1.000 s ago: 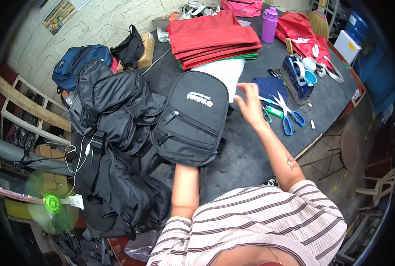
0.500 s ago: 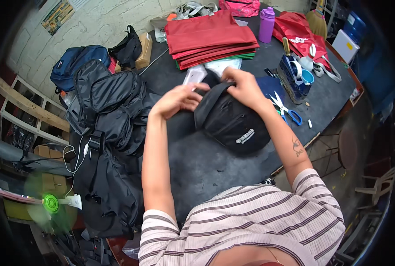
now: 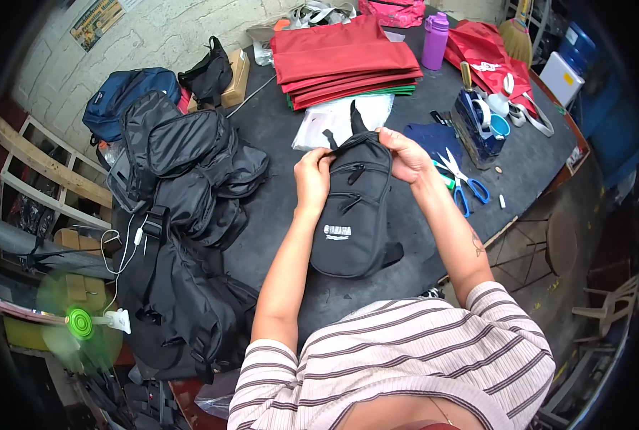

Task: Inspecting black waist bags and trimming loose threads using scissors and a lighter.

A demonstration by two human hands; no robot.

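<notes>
Small black fabric bag with zipped front pockets [image 3: 352, 215], gripped at its top by two pinching hands.
The left hand [image 3: 314, 175] pinches its top left corner, the right hand [image 3: 410, 159] its top right, seemingly to keep the front flat (whether the lower end bears on anything is hard to tell). Left of the left hand, shiny black fabric bags [image 3: 190, 147] lie heaped, probably to leave working room; right of the right hand, blue-handled metal scissors [image 3: 459, 177] sit within reach. Beyond both hands lies a stack of flat red fabric pieces [image 3: 344, 57].
</notes>
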